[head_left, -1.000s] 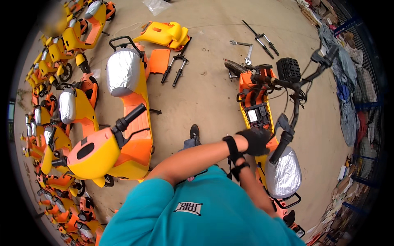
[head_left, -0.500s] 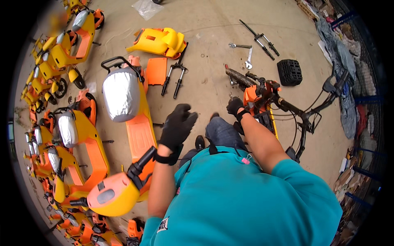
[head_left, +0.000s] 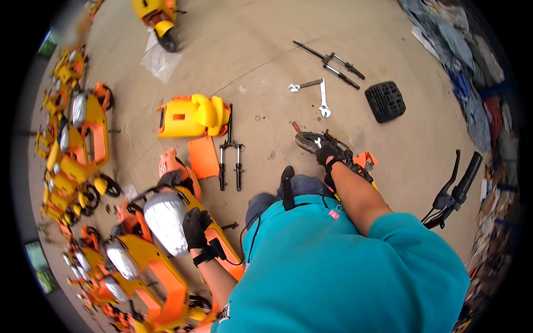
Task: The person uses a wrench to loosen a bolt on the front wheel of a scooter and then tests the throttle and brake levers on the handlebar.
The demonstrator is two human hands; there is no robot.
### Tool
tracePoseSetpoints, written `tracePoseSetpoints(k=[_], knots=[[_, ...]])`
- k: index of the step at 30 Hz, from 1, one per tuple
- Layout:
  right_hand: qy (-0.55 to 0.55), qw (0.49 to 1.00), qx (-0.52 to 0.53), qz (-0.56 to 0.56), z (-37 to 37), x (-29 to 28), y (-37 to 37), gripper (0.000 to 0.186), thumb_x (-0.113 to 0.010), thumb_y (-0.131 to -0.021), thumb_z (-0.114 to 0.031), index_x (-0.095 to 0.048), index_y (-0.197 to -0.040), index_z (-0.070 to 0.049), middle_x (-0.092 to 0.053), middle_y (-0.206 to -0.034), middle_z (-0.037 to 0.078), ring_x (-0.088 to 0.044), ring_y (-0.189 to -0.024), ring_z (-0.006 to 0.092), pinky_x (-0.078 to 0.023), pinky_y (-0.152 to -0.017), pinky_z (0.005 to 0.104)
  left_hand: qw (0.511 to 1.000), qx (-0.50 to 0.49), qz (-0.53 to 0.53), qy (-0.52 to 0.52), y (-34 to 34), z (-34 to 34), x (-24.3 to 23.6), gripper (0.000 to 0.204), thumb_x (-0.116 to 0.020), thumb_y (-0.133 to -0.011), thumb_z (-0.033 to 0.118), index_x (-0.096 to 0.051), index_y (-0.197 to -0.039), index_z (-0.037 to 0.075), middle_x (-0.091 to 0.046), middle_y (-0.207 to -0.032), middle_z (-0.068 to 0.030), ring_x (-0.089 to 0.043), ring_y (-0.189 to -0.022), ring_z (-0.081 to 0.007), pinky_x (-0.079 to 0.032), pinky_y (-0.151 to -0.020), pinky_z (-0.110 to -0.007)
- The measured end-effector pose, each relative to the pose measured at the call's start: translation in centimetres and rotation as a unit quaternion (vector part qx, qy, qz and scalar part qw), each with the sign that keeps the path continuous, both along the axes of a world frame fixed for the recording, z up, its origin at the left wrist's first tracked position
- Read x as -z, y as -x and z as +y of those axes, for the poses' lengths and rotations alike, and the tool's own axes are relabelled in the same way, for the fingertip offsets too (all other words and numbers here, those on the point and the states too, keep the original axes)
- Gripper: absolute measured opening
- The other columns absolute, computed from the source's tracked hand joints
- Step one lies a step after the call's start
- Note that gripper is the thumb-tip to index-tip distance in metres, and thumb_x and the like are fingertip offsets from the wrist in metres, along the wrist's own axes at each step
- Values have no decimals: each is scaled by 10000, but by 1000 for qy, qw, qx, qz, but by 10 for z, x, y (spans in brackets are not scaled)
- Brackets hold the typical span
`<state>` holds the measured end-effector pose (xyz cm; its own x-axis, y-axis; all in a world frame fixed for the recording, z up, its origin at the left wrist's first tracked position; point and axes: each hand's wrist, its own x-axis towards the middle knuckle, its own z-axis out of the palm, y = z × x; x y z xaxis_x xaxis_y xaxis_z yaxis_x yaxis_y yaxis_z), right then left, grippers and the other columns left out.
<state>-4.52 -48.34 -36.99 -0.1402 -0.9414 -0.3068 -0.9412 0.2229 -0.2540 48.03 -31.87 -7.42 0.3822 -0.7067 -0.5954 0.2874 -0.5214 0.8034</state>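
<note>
My right hand [head_left: 328, 151], in a black glove, is closed around a small silver wrench [head_left: 317, 142] whose open jaw pokes out past the fingers. It is beside the tire [head_left: 305, 142] of a partly stripped scooter with orange parts [head_left: 365, 159]; my forearm and body cover much of that scooter. My left hand [head_left: 196, 228], also gloved in black, has its fingers curled in, with nothing visible in them. It appears over the edge of a silver seat cover [head_left: 165, 219] on a yellow and orange scooter; whether they touch I cannot tell.
Two adjustable wrenches [head_left: 324, 105], two black forks [head_left: 230, 152], a black basket [head_left: 385, 101], yellow bodywork [head_left: 191, 116] and an orange panel [head_left: 204, 157] lie on the concrete. A handlebar grip [head_left: 467, 177] juts out at right. Several scooters [head_left: 83, 133] line the left.
The view has shifted, so floor items appear lower and leftward. My left hand has moved left to the seat cover, its fingers now curled. The wrench in my right hand shows more clearly.
</note>
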Motion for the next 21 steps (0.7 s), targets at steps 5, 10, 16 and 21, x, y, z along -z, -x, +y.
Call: tracePoseSetpoints(k=[5, 10, 16, 21], knots=[[-84, 930, 220, -283, -57, -152, -25, 303, -569, -843, -265, -637, -1044, -49, -669, -949, 193, -663, -873, 299, -518, -751, 409, 992, 117, -46, -31, 9, -159, -16, 207, -599, -928, 238, -570, -1019, 54, -653, -835, -101, -636, -682, -173, -533, -595, -277], [-7, 917, 282, -284, -51, -92, 11, 247, -587, -809, -252, -651, -952, -61, -668, -884, 175, -655, -826, 316, -511, -731, 423, 940, 314, -127, -51, 66, -361, -40, 229, -605, -908, 220, -587, -1033, 29, -652, -838, -90, -638, -688, -173, -530, -599, -287], [32, 891, 423, -161, 31, -46, -24, 186, -609, -768, -236, -666, -842, -75, -667, -807, 152, -644, -770, 336, -504, -707, 440, 758, 615, -209, -65, 238, -591, -6, 240, -604, -904, 225, -587, -1036, 25, -647, -813, -96, -637, -675, -185, -538, -590, -304], [-10, 613, 766, -194, 85, -63, -136, 152, -577, -796, -165, -672, -865, -69, -669, -908, 197, -633, -909, 390, -504, -802, 458, 327, 900, -269, 105, 406, -676, 84, 265, -589, -903, 233, -582, -1013, -8, -643, -772, -116, -619, -624, -167, -494, -545, -317]])
